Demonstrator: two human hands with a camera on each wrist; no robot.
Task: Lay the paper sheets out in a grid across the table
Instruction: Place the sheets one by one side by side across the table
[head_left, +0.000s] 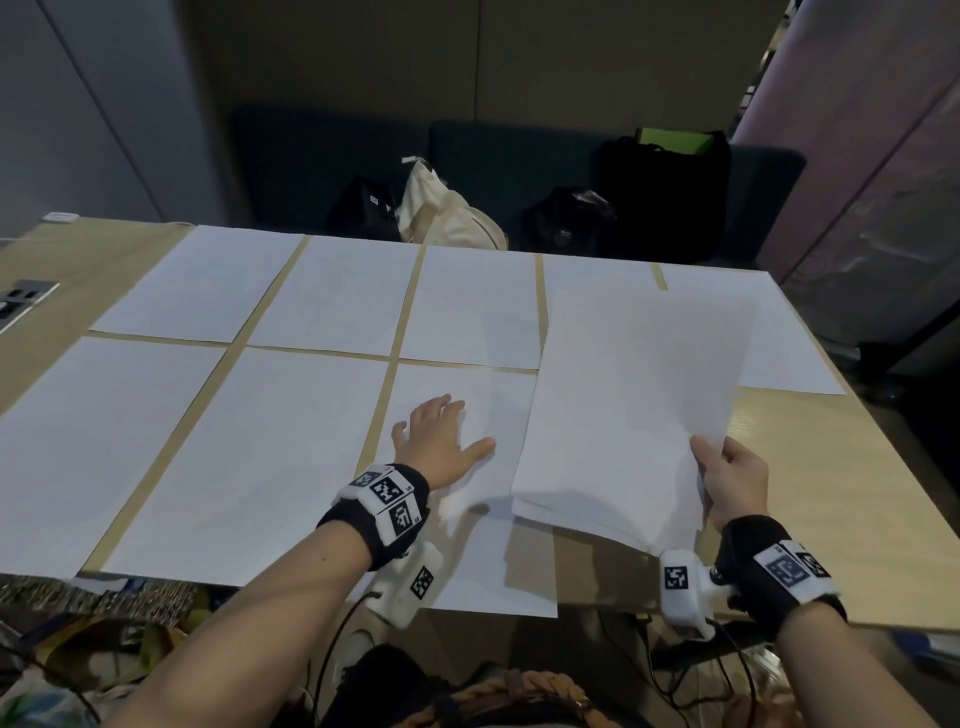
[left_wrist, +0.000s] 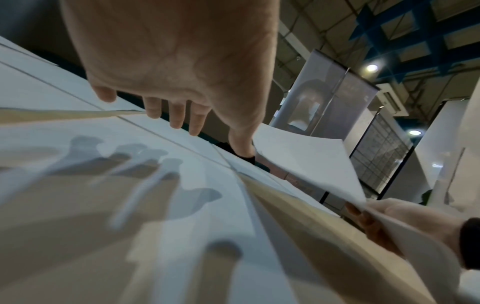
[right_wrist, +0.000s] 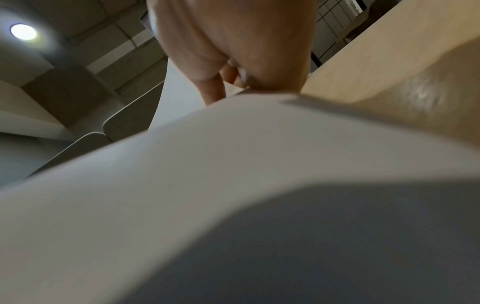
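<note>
right hand holds the stack, left hand flat on a laid sheet

the right hand (head_left: 735, 480) has its grip closed on the near right edge of a stack of paper sheets (head_left: 628, 415), lifted and tilted above the table (head_left: 810, 499). the left hand (head_left: 439, 441) lies with fingers spread, holding nothing, on the near sheet (head_left: 467, 561) of column 3. laid sheets (head_left: 208, 283) fill 2 rows, narrow gaps between them.

Sheets (head_left: 332, 296) lie in two rows across the table (head_left: 826, 499), filling frame left and centre; the left hand (head_left: 439, 441) rests on the lower-centre sheet (head_left: 467, 467); the right hand (head_left: 735, 480), lower right, holds a stack (head_left: 634, 405); bags (head_left: 452, 213) sit behind, upper centre.
</note>
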